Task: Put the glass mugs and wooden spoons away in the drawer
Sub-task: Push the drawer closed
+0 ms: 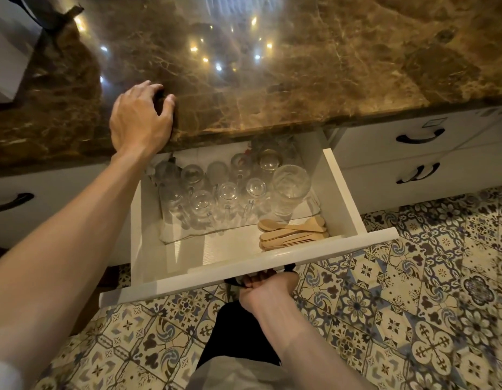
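Observation:
The white drawer (244,273) stands pulled out under the brown marble counter (300,80). Inside it, several glass mugs (227,192) stand in rows on a white cloth, with a taller glass (290,184) at their right. Several wooden spoons (293,232) lie stacked at the drawer's front right. My left hand (140,116) rests on the counter's edge with fingers loosely curled, holding nothing. My right hand (265,288) grips the dark drawer handle (289,267) under the front panel.
Closed white drawers with black handles (420,136) sit to the right, another (12,201) to the left. A white appliance (7,52) stands on the counter's far left. Patterned floor tiles (413,305) lie below, with my dark trouser leg (233,333).

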The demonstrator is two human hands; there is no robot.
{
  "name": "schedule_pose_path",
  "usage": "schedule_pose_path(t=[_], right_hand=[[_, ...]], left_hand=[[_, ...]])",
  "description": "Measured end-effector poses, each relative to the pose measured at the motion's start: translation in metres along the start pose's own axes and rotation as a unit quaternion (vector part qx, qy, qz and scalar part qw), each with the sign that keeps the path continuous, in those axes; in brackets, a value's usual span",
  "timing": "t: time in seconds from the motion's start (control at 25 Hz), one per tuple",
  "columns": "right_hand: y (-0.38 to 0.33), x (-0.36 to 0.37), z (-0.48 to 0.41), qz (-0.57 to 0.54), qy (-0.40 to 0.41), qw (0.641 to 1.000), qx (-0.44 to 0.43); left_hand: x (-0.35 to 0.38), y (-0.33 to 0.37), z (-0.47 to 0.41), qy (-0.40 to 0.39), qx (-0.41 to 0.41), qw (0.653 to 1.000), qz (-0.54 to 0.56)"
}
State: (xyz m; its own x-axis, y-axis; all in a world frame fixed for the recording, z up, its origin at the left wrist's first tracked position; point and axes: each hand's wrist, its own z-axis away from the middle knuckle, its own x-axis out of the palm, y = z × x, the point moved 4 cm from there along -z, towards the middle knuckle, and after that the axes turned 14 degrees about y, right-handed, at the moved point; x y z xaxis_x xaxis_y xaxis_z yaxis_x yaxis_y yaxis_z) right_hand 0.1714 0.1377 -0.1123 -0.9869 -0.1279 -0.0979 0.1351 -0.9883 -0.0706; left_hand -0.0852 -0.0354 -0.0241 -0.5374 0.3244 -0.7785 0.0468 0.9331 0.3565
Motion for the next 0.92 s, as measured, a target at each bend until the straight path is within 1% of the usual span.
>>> schedule_pose_path(t=[0.2, 0.44, 0.92], right_hand=[[-0.002, 0.024, 0.007, 0.001, -0.002, 1.000, 0.003], [-0.005, 0.051, 0.011, 0.020, 0.026, 0.999, 0.015], [-0.010, 0.118, 0.026, 0.026, -0.014, 0.999, 0.024]], left_hand=[[-0.001, 0.001, -0.002, 0.007, -0.008, 1.000, 0.007], [-0.001, 0.002, -0.003, 0.020, -0.016, 1.000, 0.009], [0.004, 0.000, -0.006, 0.022, -0.030, 0.999, -0.011]])
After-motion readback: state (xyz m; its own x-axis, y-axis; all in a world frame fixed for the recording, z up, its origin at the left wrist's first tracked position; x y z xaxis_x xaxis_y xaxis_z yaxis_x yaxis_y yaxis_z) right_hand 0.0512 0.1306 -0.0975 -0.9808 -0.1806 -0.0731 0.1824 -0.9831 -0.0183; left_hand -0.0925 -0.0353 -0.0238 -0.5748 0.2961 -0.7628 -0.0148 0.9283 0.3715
